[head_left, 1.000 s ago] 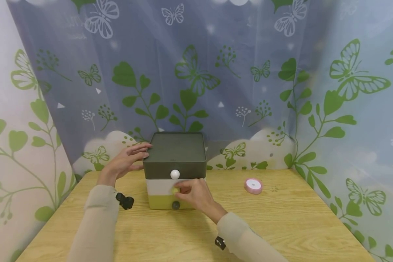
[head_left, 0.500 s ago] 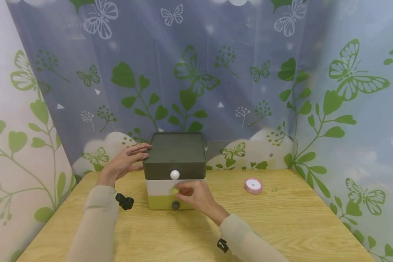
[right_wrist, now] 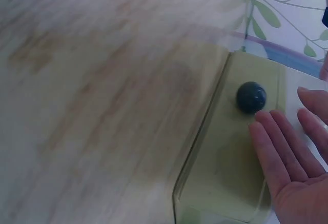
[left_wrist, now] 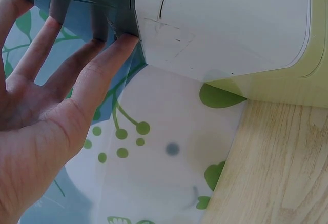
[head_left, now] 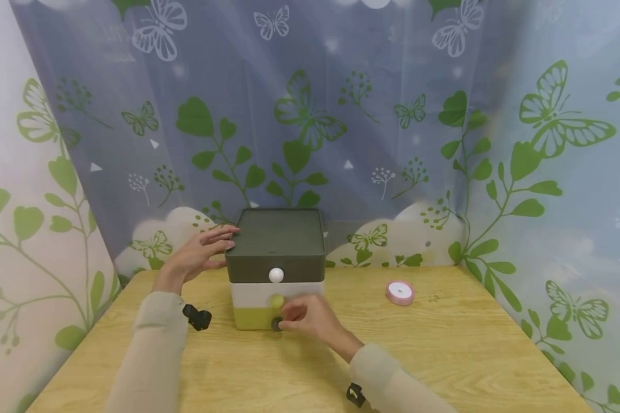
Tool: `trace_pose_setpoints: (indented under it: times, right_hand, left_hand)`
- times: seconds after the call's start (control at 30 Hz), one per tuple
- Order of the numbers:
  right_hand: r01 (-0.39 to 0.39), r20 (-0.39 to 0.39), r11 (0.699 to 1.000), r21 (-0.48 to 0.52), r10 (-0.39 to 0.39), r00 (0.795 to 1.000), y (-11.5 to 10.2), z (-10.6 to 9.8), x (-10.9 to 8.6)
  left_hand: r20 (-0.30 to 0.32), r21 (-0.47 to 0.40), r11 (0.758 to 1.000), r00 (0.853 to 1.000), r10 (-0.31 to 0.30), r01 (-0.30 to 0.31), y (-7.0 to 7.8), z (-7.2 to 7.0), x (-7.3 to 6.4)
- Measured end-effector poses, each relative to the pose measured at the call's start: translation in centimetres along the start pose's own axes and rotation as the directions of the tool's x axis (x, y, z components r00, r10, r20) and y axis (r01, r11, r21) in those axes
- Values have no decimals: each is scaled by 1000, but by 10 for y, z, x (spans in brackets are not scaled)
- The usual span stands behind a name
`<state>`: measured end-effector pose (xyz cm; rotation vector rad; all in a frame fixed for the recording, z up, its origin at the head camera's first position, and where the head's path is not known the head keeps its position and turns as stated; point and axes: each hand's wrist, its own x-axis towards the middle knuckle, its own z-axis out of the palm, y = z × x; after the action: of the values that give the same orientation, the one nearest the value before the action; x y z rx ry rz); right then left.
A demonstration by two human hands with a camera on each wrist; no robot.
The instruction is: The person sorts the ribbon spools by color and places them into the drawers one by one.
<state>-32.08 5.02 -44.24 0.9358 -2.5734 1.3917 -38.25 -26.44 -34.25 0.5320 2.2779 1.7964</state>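
Note:
A small box of three stacked drawers [head_left: 279,232] stands near the back of the table. Its dark top drawer has a white knob [head_left: 276,275], the white middle one a yellow knob [head_left: 277,300], and the yellow bottom one a dark knob [head_left: 275,324]. All three drawers look closed. My left hand [head_left: 195,253] rests spread fingertips against the box's upper left side, touching the dark section [left_wrist: 82,3] in the left wrist view. My right hand [head_left: 314,317] is in front of the bottom drawer. In the right wrist view its loose fingers lie beside the dark knob [right_wrist: 251,97], without gripping it.
A pink-rimmed round spool [head_left: 400,293] lies on the wooden table [head_left: 444,350] to the right of the box. A curtain [head_left: 382,126] printed with leaves and butterflies hangs behind the table and along both sides.
My right hand has let go of the yellow knob and moved down to beside the dark knob. The left hand keeps its place on the box.

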Motion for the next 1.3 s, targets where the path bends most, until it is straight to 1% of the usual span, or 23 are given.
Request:
trace_pose_setpoints:
  times: [0.1,0.3,0.43,0.8,1.1,1.3]
  right_hand:
    - [-4,16,1000,-15,4,1000,3,4,0]
    - [-14,18,999,-29,15,1000,7,10,2]
    - [-16,32,998,-56,18,999,9,14,3]
    - [12,42,990,-140,-6,999,7,18,7]
    - [-28,54,991,-134,35,998,7,19,9]
    - [-33,62,990,-140,42,997,8,19,9]
  left_hand:
    - [-1,-2,1000,1000,-1,1,0,0,0]
    - [-3,-2,1000,1000,4,-4,0,0,0]
    - [-1,-4,1000,1000,3,-3,0,0,0]
    - [0,-1,1000,1000,7,-7,-1,0,0]
    - [-8,7,1000,1000,4,-4,1,1,-1]
    - [-5,6,1000,1000,5,-5,1,1,-1]
